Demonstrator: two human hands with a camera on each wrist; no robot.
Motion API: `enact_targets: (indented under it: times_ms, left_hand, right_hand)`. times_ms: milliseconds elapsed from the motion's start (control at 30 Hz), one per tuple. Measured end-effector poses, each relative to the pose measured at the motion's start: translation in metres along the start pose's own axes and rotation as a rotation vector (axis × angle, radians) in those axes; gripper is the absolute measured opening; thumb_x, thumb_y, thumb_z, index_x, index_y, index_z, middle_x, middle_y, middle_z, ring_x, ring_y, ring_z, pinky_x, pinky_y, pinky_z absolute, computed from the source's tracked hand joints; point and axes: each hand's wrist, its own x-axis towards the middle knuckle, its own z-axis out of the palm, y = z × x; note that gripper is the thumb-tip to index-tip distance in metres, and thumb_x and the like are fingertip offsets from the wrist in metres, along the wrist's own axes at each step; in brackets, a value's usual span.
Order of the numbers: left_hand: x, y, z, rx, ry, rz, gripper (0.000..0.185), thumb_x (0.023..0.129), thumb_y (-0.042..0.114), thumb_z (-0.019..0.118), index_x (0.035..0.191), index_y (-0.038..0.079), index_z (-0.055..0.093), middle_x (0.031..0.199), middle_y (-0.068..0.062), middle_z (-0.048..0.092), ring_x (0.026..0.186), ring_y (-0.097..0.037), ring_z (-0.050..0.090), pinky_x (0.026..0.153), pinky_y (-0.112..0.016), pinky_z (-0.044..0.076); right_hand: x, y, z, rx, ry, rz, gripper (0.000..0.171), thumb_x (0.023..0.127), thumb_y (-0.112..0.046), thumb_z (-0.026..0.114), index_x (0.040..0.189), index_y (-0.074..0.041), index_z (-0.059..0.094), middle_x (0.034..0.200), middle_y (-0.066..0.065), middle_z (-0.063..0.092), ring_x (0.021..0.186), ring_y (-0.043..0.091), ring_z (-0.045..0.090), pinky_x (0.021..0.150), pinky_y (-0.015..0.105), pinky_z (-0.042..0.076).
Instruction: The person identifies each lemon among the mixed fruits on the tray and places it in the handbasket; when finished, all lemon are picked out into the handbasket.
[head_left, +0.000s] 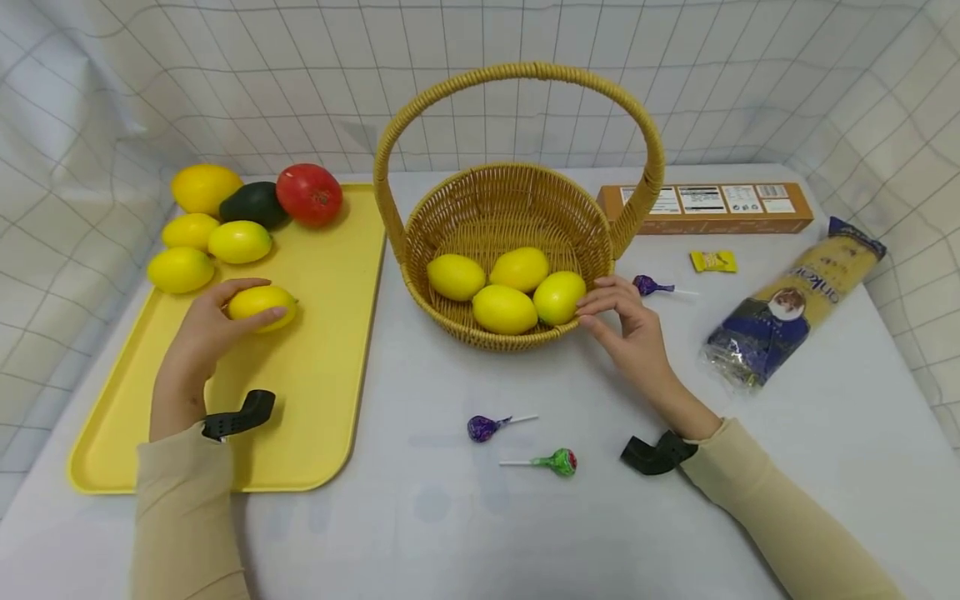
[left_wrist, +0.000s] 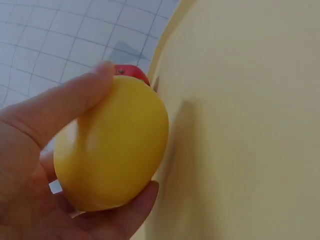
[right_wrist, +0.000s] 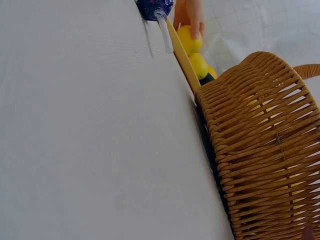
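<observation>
- White cloth (head_left: 495,125) with a thin dark grid hangs behind and beside the pale desk (head_left: 375,542).
- Head view: the left grip (head_left: 187,350) holds a yellow lemon (head_left: 262,302) at the tray (head_left: 307,417), fingers curled over the far side, thumb across the near side. Its long axis runs roughly left to right, the small tip pointing toward the basket (head_left: 510,192).
- Same view: the right grip (head_left: 630,329) appears to pinch the basket's near right rim between fingers and thumb, beside the four lemons (head_left: 504,310) inside. More yellow fruit (head_left: 240,242), a dark green fruit (head_left: 255,206) and a red fruit (head_left: 309,194) sit toward the tray's far end.
- Left wrist view: the lemon looks smooth and glossy, clasped from above and below; its long axis slants steeply from upper right to lower left. I judge it light, firm and hardly fragile, though the shiny skin may slip. Its wide belly, thumb opposite fingers, seems the best hold; the tapered ends would give less purchase.
- Right wrist view: wicker fills the right side, probably light and slightly springy, best steadied by the rim. A purple lollipop (right_wrist: 159,15) lies near the top. Only a sliver of fingertip shows at the lower right, so this view cannot tell the right grip's state.
</observation>
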Motion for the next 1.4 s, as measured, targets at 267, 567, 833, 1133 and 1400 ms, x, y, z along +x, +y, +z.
enact_targets:
  times_ms: [267,567,833,1133,1400]
  left_hand:
    - [-0.013,0.081,0.034,-0.202,-0.245,0.403,0.049,0.085,-0.003,0.066,0.131,0.007,0.052,0.120,-0.006,0.050,0.092,-0.020,0.049,0.073,-0.020,0.046]
    - [0.024,0.142,0.104,-0.002,-0.561,0.616,0.051,0.079,0.017,0.078,0.126,0.012,0.057,0.124,0.003,0.053,0.102,-0.016,0.049,0.088,-0.036,0.042]
    - [0.050,0.144,0.113,0.174,-0.648,0.615,0.041,0.080,0.026,0.076,0.118,0.015,0.062,0.121,0.001,0.054,0.102,-0.017,0.048,0.083,-0.037,0.041]
    - [0.054,0.154,0.116,0.298,-0.584,0.605,0.028,0.092,0.003,0.057,0.119,0.007,0.063,0.120,-0.006,0.058,0.103,-0.021,0.047,0.086,-0.036,0.039]
    - [0.034,0.149,0.101,0.185,-0.490,0.641,0.034,0.092,-0.003,0.052,0.126,0.003,0.057,0.126,-0.010,0.054,0.109,-0.024,0.049,0.093,-0.037,0.040]
  right_hand:
    - [0.004,-0.005,-0.002,-0.003,0.000,-0.008,0.013,0.088,0.002,0.062,0.084,0.014,0.060,0.095,0.012,0.064,0.113,0.029,0.040,0.101,0.042,0.023]
    - [0.001,-0.001,0.003,0.014,0.001,0.000,0.019,0.089,-0.002,0.063,0.083,0.015,0.058,0.094,0.014,0.063,0.112,0.033,0.040,0.101,0.041,0.023]
    - [0.000,0.001,0.003,-0.020,-0.013,0.015,0.015,0.078,0.027,0.055,0.084,0.014,0.059,0.094,0.017,0.063,0.110,0.048,0.034,0.101,0.042,0.023]
    - [-0.002,0.017,-0.005,0.001,-0.005,-0.005,0.015,0.088,-0.003,0.064,0.085,0.012,0.061,0.096,0.012,0.064,0.113,0.040,0.037,0.102,0.044,0.022]
    - [-0.004,0.016,-0.005,0.007,-0.010,-0.009,0.016,0.089,-0.004,0.063,0.085,0.012,0.061,0.096,0.013,0.063,0.112,0.045,0.034,0.102,0.043,0.023]
